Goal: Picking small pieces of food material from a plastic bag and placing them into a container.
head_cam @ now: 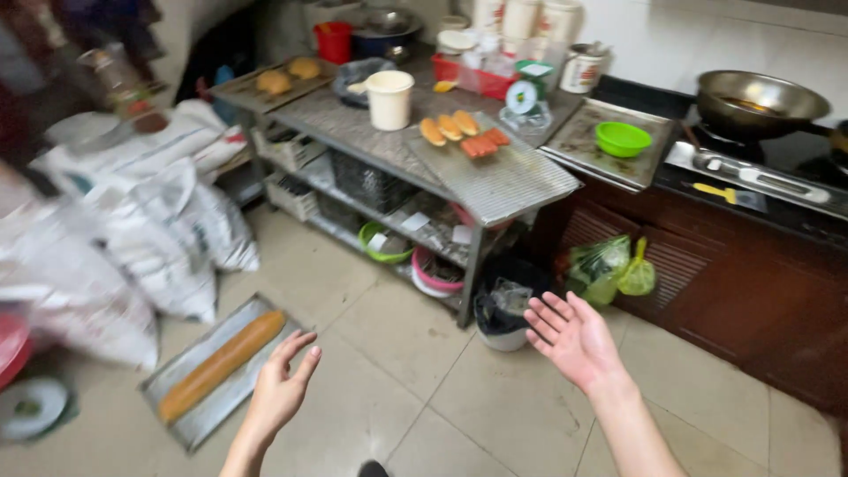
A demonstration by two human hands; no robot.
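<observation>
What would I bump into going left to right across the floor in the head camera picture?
White sacks → baking tray with a long loaf → left hand → black-lined bin → right hand → green bags hanging on the dark cabinet.

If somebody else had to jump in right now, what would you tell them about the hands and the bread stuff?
Left hand: open, holding nothing, in the air above the floor, close to the tray on the tiles.
Right hand: open, palm up, holding nothing, near the bin by the table leg.
Things: one long loaf lies on the floor tray. Small loaves and sausages sit on the metal table. Two buns are on a far tray.
Done: food is laid out on the trays.
Left: neither hand has picked anything up; the long loaf lies untouched.
</observation>
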